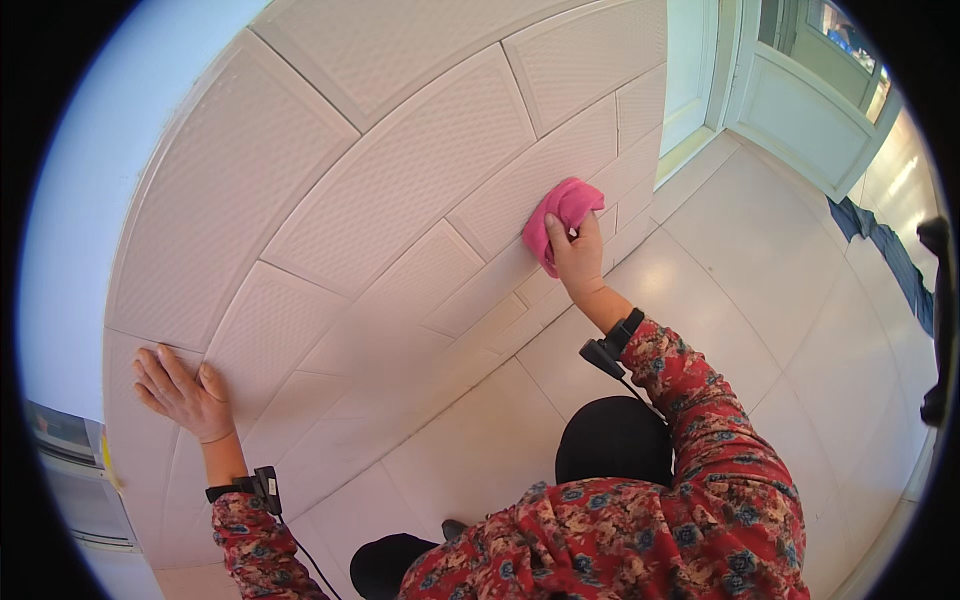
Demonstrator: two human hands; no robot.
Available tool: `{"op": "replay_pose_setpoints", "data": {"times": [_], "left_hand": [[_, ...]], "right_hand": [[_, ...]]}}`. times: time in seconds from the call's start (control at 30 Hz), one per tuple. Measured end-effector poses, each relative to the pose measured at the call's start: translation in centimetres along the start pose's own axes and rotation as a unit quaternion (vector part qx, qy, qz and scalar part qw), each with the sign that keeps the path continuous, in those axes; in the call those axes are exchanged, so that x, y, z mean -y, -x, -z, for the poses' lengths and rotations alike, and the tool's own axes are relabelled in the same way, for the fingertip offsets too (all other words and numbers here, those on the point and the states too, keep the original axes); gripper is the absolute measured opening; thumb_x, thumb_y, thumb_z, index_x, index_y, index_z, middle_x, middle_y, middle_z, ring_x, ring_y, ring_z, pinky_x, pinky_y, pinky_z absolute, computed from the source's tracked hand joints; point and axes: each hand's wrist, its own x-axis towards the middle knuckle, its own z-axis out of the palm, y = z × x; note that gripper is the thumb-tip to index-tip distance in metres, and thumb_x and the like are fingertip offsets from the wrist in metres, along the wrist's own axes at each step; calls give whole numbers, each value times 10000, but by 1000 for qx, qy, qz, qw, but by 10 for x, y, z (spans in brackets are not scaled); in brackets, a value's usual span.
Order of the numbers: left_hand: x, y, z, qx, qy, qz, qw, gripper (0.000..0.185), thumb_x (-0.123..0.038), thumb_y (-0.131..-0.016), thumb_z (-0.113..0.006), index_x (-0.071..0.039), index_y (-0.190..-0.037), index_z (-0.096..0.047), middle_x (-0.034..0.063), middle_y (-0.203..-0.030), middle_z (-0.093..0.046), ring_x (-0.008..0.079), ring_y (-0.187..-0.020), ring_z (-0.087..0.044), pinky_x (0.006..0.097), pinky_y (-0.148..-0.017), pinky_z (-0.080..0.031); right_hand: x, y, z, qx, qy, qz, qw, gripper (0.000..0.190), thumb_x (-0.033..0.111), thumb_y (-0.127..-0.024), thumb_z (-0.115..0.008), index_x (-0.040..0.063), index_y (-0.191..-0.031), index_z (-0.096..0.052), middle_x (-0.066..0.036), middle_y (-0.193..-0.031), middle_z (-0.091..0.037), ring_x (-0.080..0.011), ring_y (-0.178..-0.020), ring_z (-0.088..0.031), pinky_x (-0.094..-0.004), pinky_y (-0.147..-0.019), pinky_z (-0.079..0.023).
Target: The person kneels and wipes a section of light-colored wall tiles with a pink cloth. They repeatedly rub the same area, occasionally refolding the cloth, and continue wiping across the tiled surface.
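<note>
A folded pink cloth [553, 217] is in my right hand [579, 251] and lies against the lower part of a wall faced with embossed, brick-pattern panels [405, 165]. My thumb presses on the cloth's near side; the other fingers are partly hidden by it. Farther left, my left hand [184, 394] rests on the same panelling with its fingers spread, holding nothing. Black straps with small devices and cables circle both wrists.
Large pale tiles [720, 300] cover the floor along the wall's base. A white door [810, 112] stands ajar at the upper right, with dark blue fabric [889, 247] on the floor near it. A window frame [82, 487] shows at the lower left.
</note>
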Motion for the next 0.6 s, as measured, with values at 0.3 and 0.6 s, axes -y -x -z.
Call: {"op": "replay_pose_setpoints", "data": {"times": [0.3, 0.6], "left_hand": [[3, 3, -3, 6, 3, 4, 1000, 614, -500, -1037, -325, -54, -1446, -428, 169, -1523, -389, 343, -1423, -341, 524, -1176, -180], [2, 0, 1, 15, -14, -6, 1000, 606, -462, -1043, -301, -64, -1497, -342, 170, -1552, -336, 357, -1440, -305, 532, -1179, -174]], "right_hand": [[19, 51, -9, 384, 68, 170, 905, 366, -8, -820, -641, 61, -1168, -550, -222, -1173, -530, -413, -1097, -527, -429, -939, -470], [-101, -34, 92, -49, 2, -179, 983, 302, 136, -917, -654, 30, -1185, -562, -120, -1091, -635, -265, -999, -618, -359, -876, -495]]}}
